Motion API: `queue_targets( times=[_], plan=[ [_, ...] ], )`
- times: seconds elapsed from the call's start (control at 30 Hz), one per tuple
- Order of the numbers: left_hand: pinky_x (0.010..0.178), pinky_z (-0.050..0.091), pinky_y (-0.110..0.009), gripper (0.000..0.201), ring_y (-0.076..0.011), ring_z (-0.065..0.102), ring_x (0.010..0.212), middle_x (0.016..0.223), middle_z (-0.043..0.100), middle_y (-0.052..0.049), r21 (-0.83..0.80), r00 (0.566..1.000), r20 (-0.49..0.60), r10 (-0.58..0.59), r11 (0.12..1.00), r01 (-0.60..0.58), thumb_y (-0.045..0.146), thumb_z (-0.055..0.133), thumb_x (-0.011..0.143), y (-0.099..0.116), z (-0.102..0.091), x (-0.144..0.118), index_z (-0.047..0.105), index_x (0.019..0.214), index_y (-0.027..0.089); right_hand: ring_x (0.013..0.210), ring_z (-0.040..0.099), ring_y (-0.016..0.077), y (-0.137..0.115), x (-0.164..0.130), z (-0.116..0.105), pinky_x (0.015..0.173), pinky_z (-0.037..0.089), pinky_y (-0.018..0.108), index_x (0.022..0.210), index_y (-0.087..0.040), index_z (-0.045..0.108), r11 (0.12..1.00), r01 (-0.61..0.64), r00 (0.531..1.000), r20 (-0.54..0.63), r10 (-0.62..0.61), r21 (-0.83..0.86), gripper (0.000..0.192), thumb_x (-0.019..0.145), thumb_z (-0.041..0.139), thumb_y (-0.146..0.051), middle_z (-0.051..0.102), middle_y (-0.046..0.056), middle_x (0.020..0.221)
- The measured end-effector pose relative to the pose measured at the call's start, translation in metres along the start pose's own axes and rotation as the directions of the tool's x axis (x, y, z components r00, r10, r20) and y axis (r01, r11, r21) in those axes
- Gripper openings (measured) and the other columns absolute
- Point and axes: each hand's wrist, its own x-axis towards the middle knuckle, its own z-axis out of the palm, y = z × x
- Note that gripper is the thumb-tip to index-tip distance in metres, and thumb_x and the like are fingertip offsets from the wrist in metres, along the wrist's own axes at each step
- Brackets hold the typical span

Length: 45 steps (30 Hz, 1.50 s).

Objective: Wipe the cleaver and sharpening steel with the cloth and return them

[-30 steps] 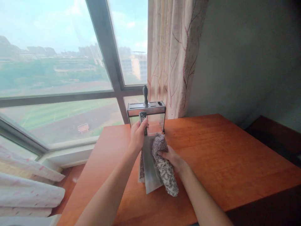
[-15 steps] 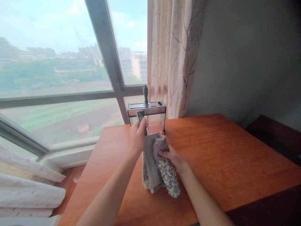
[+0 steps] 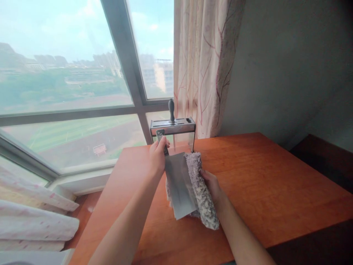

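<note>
My left hand (image 3: 158,156) is closed around the dark handle of a cleaver (image 3: 180,189), thumb lying along the handle. The broad grey blade points down toward me, its flat face showing. Gathered in my right hand (image 3: 213,184) is a fluffy grey-and-white cloth (image 3: 202,195), held along the blade's right edge. More of the cloth shows behind the blade, at its lower left and bottom. Just beyond my hands stands a knife holder (image 3: 173,127) with a metal top and clear sides; one dark-handled utensil (image 3: 171,109) sticks up from it.
The reddish-brown wooden table (image 3: 256,184) extends to both sides under my arms. A large window (image 3: 66,117) with a grey frame is at the left and behind. A patterned curtain (image 3: 209,70) hangs behind the holder, beside a grey wall (image 3: 281,73).
The cloth and my right hand have moved right, off the middle of the blade. More of the blade's flat face shows now. My left hand has shifted slightly left with the cleaver.
</note>
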Motion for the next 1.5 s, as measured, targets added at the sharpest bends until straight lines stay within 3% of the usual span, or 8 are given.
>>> queue_targets(
  times=[0.13, 0.27, 0.5, 0.77, 0.97, 1.23, 1.5],
  plan=[
    [0.063, 0.04, -0.025, 0.036, -0.0145, 0.05, 0.065, 0.067, 0.053, -0.002, -0.074, 0.998, -0.056, -0.025, 0.997, 0.021, 0.047, 0.054, 0.082, 0.002, -0.01, 0.009, 0.053, 0.061, 0.019, 0.06, 0.06, 0.0168, 0.0, 0.0, 0.0, 0.055, 0.045, 0.027, 0.09, -0.018, 0.067, 0.999, 0.013, 0.988, 0.152, -0.019, 0.041, 0.029, 0.069, 0.066, -0.038, 0.068, 0.003, 0.074],
    [0.062, 0.039, -0.025, 0.034, -0.0141, 0.049, 0.063, 0.067, 0.053, -0.001, -0.093, 0.997, -0.065, -0.029, 0.995, 0.023, 0.046, 0.055, 0.082, 0.006, -0.012, 0.01, 0.054, 0.062, 0.018, 0.069, 0.064, 0.0171, -0.004, -0.001, 0.01, 0.062, 0.048, 0.027, 0.105, -0.017, 0.064, 0.993, 0.073, 0.975, 0.218, -0.051, -0.095, 0.044, 0.064, 0.074, -0.026, 0.07, 0.004, 0.089],
    [0.066, 0.04, -0.025, 0.035, -0.0145, 0.05, 0.065, 0.067, 0.053, -0.001, -0.058, 0.999, -0.03, -0.012, 0.998, 0.01, 0.047, 0.054, 0.083, 0.009, -0.005, 0.004, 0.053, 0.063, 0.019, 0.081, 0.066, 0.0194, -0.002, 0.005, 0.019, 0.077, 0.048, 0.031, 0.107, -0.018, 0.065, 0.949, 0.168, 0.985, 0.08, -0.152, -0.268, 0.043, 0.07, 0.076, -0.038, 0.071, 0.005, 0.095],
    [0.063, 0.036, -0.026, 0.036, -0.0151, 0.048, 0.065, 0.065, 0.051, 0.001, 0.132, 0.994, 0.105, 0.011, 0.991, -0.025, 0.047, 0.052, 0.085, 0.006, 0.022, -0.025, 0.053, 0.065, 0.018, 0.087, 0.067, 0.0244, -0.005, 0.006, 0.024, 0.08, 0.05, 0.036, 0.11, -0.02, 0.064, 0.958, 0.24, 0.967, -0.045, -0.25, -0.16, 0.045, 0.073, 0.072, -0.045, 0.072, 0.006, 0.095],
    [0.062, 0.035, -0.026, 0.035, -0.0152, 0.048, 0.065, 0.064, 0.051, 0.001, 0.159, 0.988, 0.153, 0.026, 0.986, -0.051, 0.045, 0.052, 0.086, 0.007, 0.025, -0.029, 0.054, 0.065, 0.018, 0.085, 0.067, 0.0255, -0.009, 0.006, 0.021, 0.083, 0.05, 0.041, 0.1, -0.021, 0.067, 0.953, 0.197, 0.977, -0.034, -0.21, -0.231, 0.043, 0.064, 0.081, -0.038, 0.072, 0.005, 0.091],
    [0.065, 0.038, -0.026, 0.034, -0.0161, 0.051, 0.067, 0.066, 0.055, -0.001, 0.134, 0.997, 0.071, 0.019, 0.991, -0.028, 0.046, 0.054, 0.083, 0.005, 0.016, -0.017, 0.056, 0.064, 0.018, 0.085, 0.067, 0.0231, -0.007, 0.009, 0.021, 0.084, 0.049, 0.038, 0.101, -0.02, 0.067, 0.941, 0.168, 0.984, -0.001, -0.176, -0.295, 0.042, 0.064, 0.081, -0.034, 0.072, 0.004, 0.093],
    [0.068, 0.041, -0.026, 0.035, -0.0161, 0.052, 0.068, 0.066, 0.054, -0.001, 0.056, 0.99, 0.142, -0.015, 0.998, 0.007, 0.048, 0.054, 0.081, 0.006, 0.02, -0.018, 0.055, 0.062, 0.018, 0.077, 0.067, 0.0224, -0.007, 0.009, 0.018, 0.076, 0.05, 0.035, 0.1, -0.018, 0.066, 0.967, 0.197, 0.977, -0.051, -0.207, -0.161, 0.041, 0.066, 0.079, -0.038, 0.073, 0.005, 0.088]
  ],
)
